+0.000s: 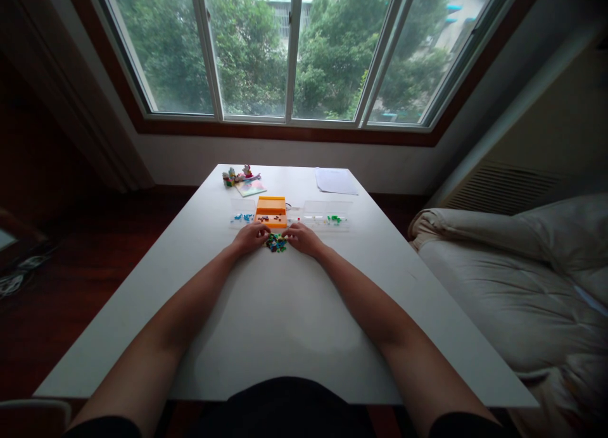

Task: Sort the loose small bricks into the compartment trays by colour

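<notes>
A pile of small building bricks [276, 242], mostly green with blue and yellow among them, lies on the white table. My left hand [251, 237] is at the pile's left edge, close to the front of an orange box. Its fingers are curled together, and whatever they hold is too small to name. At the pile's right edge, my right hand [304, 238] has its fingertips bent inward and pressed together over the bricks; any piece in them is hidden. The open orange box [272, 202] has brown bricks [263, 218] inside.
Clear plastic boxes flank the orange one: blue bricks [244, 217] in the left box, green bricks [334, 219] in the right. Farther back are brick figures [229, 178], a colourful booklet [251, 188] and white paper sheets [336, 181]. A sofa [503, 286] borders the white table [285, 337].
</notes>
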### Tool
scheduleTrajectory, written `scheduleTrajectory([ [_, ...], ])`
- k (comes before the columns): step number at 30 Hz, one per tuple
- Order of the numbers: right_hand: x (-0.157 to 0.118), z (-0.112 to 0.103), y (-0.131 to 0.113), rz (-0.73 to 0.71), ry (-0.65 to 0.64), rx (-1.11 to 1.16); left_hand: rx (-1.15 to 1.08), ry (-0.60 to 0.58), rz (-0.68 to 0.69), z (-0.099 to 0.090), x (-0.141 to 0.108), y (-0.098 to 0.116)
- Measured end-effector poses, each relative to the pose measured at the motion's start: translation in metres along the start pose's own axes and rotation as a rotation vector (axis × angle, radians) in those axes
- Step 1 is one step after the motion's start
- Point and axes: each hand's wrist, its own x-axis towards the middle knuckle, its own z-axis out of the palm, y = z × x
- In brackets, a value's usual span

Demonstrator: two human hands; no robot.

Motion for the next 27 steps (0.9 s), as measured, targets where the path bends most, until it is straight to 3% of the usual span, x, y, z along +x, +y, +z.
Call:
scheduleTrajectory([
  [12, 0.003, 0.002, -0.001, 0.069, -0.002, 0.020, 0.021, -0.014, -0.003, -0.002, 0.002, -0.001],
  [27, 0.006, 0.011, 0.009, 0.054, 0.002, 0.034, 0.023, -0.015, -0.028, -0.002, 0.001, -0.007],
])
